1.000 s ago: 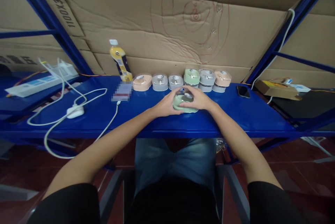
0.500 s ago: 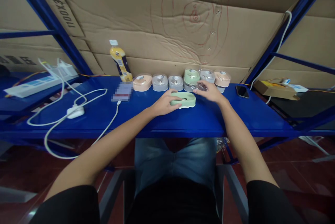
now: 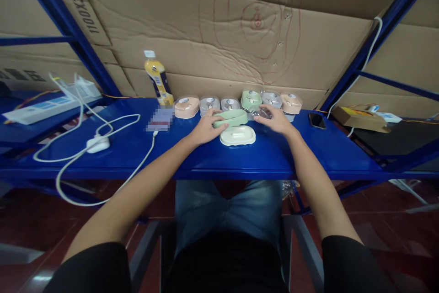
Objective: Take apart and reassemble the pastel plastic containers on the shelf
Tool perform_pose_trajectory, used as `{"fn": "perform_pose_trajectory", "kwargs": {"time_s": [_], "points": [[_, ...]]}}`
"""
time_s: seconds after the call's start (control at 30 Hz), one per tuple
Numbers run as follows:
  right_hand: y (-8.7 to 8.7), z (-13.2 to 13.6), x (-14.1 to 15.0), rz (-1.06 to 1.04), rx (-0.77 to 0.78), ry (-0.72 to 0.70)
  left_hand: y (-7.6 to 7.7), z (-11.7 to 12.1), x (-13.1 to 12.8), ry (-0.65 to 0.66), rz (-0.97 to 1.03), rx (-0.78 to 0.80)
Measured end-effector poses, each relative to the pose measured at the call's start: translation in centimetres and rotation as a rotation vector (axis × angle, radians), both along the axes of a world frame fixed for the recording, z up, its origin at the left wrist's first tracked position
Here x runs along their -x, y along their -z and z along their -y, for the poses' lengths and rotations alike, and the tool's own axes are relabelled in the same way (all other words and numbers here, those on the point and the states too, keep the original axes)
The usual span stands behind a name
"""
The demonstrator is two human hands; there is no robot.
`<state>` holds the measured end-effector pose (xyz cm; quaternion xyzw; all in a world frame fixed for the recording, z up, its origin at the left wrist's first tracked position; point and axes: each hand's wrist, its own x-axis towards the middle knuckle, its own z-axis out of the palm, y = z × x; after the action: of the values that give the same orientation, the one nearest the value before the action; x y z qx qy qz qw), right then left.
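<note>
My left hand is closed on the end of a light green oval box shell, lifted and tilted above the table. Just in front of it, a cream-white oval base with a raised middle lies on the blue table. My right hand pinches a clear plastic lid, which rests by the row of boxes. Behind the hands stands a green box with a clear lid, beside a grey box and a peach box.
More lidded boxes, a peach one and two grey, stand to the left. Beyond them is a yellow drink bottle. A white charger with looping cables lies at the left, a black phone at the right. Cardboard backs the table.
My left hand has raised the green shell off the cream-white base and moved it back and left, uncovering the base. My right hand stays on the clear lid.
</note>
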<state>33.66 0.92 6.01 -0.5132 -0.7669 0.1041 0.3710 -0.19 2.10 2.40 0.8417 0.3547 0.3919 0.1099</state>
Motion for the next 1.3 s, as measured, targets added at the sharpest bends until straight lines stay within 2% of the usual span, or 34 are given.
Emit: {"fn": "perform_pose_trajectory", "kwargs": {"time_s": [0.1,0.17,0.3,0.4,0.57,0.77,1.03,1.2,1.3], "points": [[-0.3,0.5,0.4,0.007,0.006,0.008,-0.2,-0.4,1.0,-0.052,-0.003,-0.003],[-0.4,0.8,0.9,0.003,-0.014,-0.006,-0.3,0.1,0.8,-0.014,-0.025,-0.014],[-0.3,1.4,2.3,-0.017,-0.071,-0.146,-0.2,2.1,-0.8,0.117,-0.087,-0.022],[0.0,1.7,3.6,0.018,-0.079,-0.257,0.4,2.9,-1.8,0.157,-0.097,-0.005],[0.1,2.1,5.2,0.11,-0.107,-0.314,1.3,2.3,-2.4,0.169,-0.03,0.1],[0.3,1.7,5.9,0.224,-0.124,-0.389,1.5,1.5,-2.9,0.192,0.035,0.204],[0.0,1.5,6.6,0.328,-0.115,-0.446,1.7,0.8,-3.1,0.184,0.093,0.269],[1.2,1.2,6.6,0.348,-0.077,-0.386,1.9,0.7,-2.9,0.171,0.058,0.23],[1.9,1.0,6.7,0.266,-0.07,-0.349,1.5,1.0,-2.6,0.193,-0.019,0.174]]}}
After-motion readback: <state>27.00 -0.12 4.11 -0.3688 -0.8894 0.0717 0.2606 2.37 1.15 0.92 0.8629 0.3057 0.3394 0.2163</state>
